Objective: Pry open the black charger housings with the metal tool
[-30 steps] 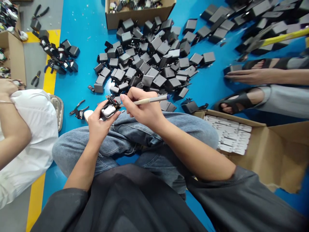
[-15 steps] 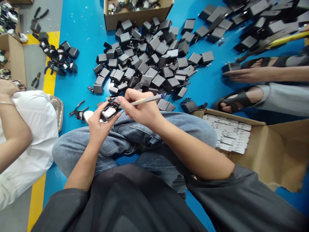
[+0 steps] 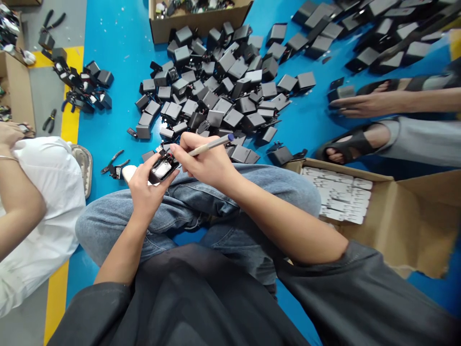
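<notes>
My left hand is closed around a small black casing with a white part inside, held above my lap. In my right hand is a pen-like tool with a pale shaft and a blue end pointing up and right. Its working tip is hidden by my fingers at the upper right edge of the casing. Just beyond my hands lies a heap of dark grey box-shaped casings. A rounded white object sits beside my left hand.
Pliers lie left of my hands. A cardboard box stands beyond the heap; another, holding white parts, is at my right. A person in white sits at left, and a person's hand touches a casing at right.
The view has shifted slightly. The pen-like tool in my right hand is tilted a little more steeply. At the right, the other person's hand and casing have moved slightly.
</notes>
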Available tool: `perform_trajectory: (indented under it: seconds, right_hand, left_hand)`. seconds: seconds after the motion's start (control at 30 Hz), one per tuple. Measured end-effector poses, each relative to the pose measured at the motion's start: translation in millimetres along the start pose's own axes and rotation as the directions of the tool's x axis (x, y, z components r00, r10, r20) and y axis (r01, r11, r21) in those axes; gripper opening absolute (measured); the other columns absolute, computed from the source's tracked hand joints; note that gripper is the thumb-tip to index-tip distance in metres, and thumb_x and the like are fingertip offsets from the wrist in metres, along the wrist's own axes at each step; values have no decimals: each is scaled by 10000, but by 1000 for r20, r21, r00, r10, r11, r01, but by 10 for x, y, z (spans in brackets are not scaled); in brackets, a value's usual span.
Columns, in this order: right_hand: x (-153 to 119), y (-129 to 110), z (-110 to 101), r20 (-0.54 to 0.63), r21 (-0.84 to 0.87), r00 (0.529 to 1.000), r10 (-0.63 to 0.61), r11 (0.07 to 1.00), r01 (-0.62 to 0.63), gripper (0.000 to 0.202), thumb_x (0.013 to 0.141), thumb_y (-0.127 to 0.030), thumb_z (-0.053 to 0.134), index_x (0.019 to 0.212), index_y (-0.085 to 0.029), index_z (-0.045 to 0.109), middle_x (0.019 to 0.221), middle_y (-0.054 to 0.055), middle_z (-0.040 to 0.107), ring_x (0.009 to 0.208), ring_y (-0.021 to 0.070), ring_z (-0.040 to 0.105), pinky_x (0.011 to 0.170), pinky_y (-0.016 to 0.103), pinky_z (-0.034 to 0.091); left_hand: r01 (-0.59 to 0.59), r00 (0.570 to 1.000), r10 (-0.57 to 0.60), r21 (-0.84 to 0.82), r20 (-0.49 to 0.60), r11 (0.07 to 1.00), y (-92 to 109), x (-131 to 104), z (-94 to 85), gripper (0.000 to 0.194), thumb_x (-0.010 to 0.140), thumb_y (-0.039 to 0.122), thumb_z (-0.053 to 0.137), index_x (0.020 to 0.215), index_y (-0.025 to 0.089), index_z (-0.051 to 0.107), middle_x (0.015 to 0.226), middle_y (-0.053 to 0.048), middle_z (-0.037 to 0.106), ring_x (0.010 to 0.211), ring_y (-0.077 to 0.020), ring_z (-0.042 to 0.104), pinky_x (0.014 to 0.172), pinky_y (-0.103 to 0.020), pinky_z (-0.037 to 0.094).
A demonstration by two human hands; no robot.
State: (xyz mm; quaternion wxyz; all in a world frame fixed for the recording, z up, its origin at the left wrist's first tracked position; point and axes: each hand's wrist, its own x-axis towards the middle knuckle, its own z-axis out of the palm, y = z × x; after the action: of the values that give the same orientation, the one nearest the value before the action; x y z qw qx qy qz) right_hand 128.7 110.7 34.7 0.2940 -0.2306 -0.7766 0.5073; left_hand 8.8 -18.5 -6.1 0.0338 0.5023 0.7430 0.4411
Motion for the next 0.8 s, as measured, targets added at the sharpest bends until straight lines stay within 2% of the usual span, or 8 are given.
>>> perform_trajectory:
  seconds: [0.27,0.47,0.8]
  right_hand:
    - [43,14,-19,12,27,997,78,997,-79,354,923,-250,529,626,-225,340,541,-53,371,544,96,376,514,232,270]
    - [69,-2,-53,25,3,989,144,990,-144,370,910,-216,537,598,-220,339,521,-52,392,550,101,390,528,242,285]
    - [93,-19,-94,51,20,981,188,982,-189,388,895,-138,564,569,-210,365,489,-67,358,539,99,364,542,252,259]
  left_hand:
    - [-94,996,93,46,7,995,-35,32,-20,464,777,368,802,1192,210,665,1094,-50,757,957,-206,719,843,-291,544]
    - [-206,978,207,94,0,974,-52,42,-5,465,784,346,801,1204,212,655,1107,-52,756,934,-195,718,825,-273,531]
    - [-191,982,190,81,26,978,-96,41,2,456,790,396,785,1192,220,663,1128,-61,749,973,-217,717,870,-304,539]
